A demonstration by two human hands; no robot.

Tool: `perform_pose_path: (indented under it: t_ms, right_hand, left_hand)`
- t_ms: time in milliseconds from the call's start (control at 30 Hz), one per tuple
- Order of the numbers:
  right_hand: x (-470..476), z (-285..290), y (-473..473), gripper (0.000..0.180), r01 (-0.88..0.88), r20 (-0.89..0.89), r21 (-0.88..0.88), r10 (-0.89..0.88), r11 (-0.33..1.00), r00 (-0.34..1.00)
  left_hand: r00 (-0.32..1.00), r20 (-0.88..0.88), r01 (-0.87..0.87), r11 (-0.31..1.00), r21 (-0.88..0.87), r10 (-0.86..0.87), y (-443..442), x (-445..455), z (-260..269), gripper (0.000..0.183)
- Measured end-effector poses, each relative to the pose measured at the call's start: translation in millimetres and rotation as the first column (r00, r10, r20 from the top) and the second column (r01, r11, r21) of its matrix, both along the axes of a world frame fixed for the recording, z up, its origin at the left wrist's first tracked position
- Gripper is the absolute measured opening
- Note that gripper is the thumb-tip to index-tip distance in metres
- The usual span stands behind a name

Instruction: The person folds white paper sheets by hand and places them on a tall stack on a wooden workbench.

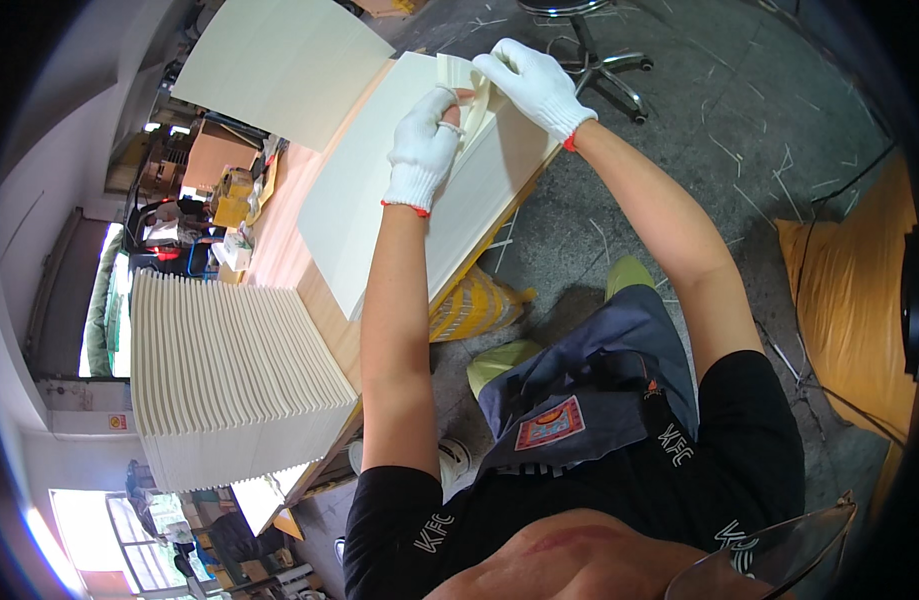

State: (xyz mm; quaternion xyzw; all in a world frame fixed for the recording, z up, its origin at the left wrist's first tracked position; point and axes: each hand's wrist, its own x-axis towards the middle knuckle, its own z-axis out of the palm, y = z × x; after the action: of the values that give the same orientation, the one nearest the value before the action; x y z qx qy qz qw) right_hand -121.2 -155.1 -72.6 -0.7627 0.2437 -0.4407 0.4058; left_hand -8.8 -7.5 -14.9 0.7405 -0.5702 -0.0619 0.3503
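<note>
Both of my hands wear white knit gloves with red cuffs. My left hand is over a pale board on the wooden table; bare fingertips show through its glove. It grips a cream strip near the board's far end. My right hand pinches the same strip at its upper end, close to the table edge. The strip looks bent between the hands. Whether it is joined to the board, I cannot tell.
A tall stack of cream boards stands at left, and another large board lies farther up. A wheeled stool, a yellow bag and scattered strips are on the floor. Orange sacking is at right.
</note>
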Motion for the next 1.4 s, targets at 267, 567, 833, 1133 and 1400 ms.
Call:
perform_pose_path:
  t_ms: [267, 567, 833, 1133, 1400]
  right_hand:
    - [-3, 0, 4, 0.045, 0.007, 0.031, 0.041, -0.008, 0.999, 0.999]
    - [-32, 21, -8, 0.066, -0.065, -0.555, -0.252, -0.089, 0.965, 0.827]
    - [-19, 32, -25, 0.038, -0.207, -0.338, -0.713, -0.069, 0.669, 0.939]
    - [-1, -1, -4, 0.05, -0.063, 0.016, -0.09, 0.064, 0.994, 0.998]
    - [-3, -2, -2, 0.052, -0.061, -0.007, -0.064, 0.061, 0.996, 0.998]
  left_hand:
    - [0.999, 0.008, -0.052, 0.996, 0.069, 0.052, -4, 5, -6, 0.035]
    - [0.999, 0.048, 0.024, 0.984, -0.177, -0.015, 7, -3, -3, 0.031]
    - [0.991, -0.127, -0.031, 1.0, 0.004, 0.031, 1, 5, -4, 0.025]
    - [0.987, -0.162, -0.003, 1.0, 0.025, 0.007, 0, 7, -3, 0.023]
    - [0.998, -0.056, -0.018, 1.0, 0.018, 0.019, -2, 9, -8, 0.038]
